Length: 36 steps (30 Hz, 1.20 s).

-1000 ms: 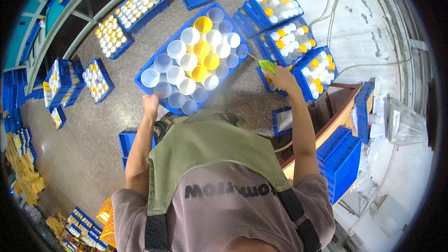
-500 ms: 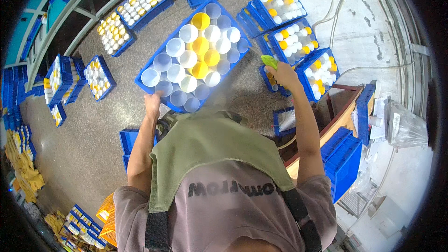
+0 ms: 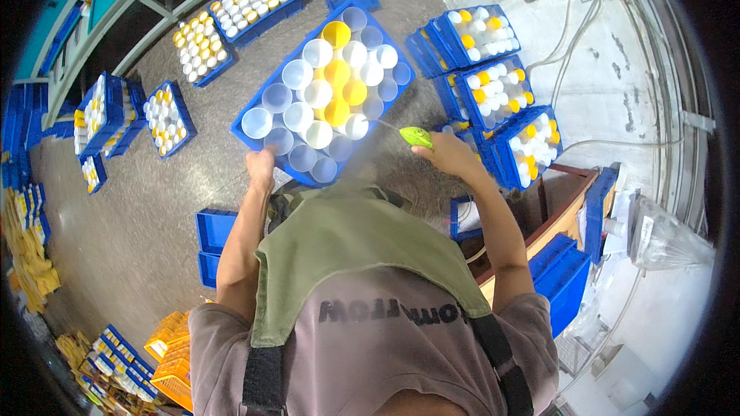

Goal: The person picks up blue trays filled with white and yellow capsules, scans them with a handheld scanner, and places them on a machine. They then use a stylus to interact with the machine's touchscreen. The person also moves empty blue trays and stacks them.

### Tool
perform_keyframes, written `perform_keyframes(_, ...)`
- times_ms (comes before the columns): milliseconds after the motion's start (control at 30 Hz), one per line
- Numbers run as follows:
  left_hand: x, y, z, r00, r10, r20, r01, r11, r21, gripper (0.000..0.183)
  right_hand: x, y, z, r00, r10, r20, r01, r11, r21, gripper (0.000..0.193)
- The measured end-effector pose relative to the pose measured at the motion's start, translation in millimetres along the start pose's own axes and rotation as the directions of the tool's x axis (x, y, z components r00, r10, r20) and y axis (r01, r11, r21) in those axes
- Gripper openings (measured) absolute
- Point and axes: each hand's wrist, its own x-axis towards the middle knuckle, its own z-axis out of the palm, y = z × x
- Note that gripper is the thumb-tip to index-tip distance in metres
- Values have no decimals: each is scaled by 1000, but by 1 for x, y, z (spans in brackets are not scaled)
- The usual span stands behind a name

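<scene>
A blue crate point(image 3: 245, 137), filled with upright white, yellow and translucent round cups point(image 3: 318, 95), is tilted in front of me. My left hand point(image 3: 260, 168) is closed on its near-left edge. To the right of the crate, my right hand point(image 3: 447, 154) wraps round a green air blow gun point(image 3: 417, 137). Its thin nozzle points left at the cups near the crate's right side. The cups look open at the top. The fingers under the crate and behind the gun are partly hidden.
Stacked blue crates of white and yellow cups point(image 3: 497, 96) stand to the right by the wall. More filled crates point(image 3: 202, 48) lie on the floor at the far left. Empty blue crates point(image 3: 561, 277) and a wooden-edged bench point(image 3: 532, 253) are at my right; orange crates point(image 3: 173, 358) at lower left.
My right hand has swung left and nearer with the blow gun, bringing its nozzle to the crate's right side. My left hand still grips the crate, which has barely moved.
</scene>
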Motion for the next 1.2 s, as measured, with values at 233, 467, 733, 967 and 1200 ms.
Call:
perform_keyframes(233, 46, 20, 1, 994, -68, -87, 79, 989, 127, 30, 7, -61, -15, 994, -60, 92, 59, 998, 9, 51)
perform_keyframes(467, 93, 53, 2, 985, -103, -138, 94, 993, -69, 27, 22, -124, -48, 982, -128, 137, 132, 991, -23, 49)
perform_keyframes(733, 121, 101, -26, 961, -63, -268, 90, 992, 91, 32, 56, -173, -103, 976, -216, -42, 211, 972, -102, 47)
perform_keyframes(967, 117, 144, -65, 932, -45, -360, 84, 992, 94, 33, 108, -220, -141, 899, -434, -51, 414, 884, -216, 50)
perform_keyframes(1200, 181, 154, -105, 902, -83, -424, 141, 984, 106, 37, 190, -289, -162, 840, -527, 131, 543, 807, -231, 51)
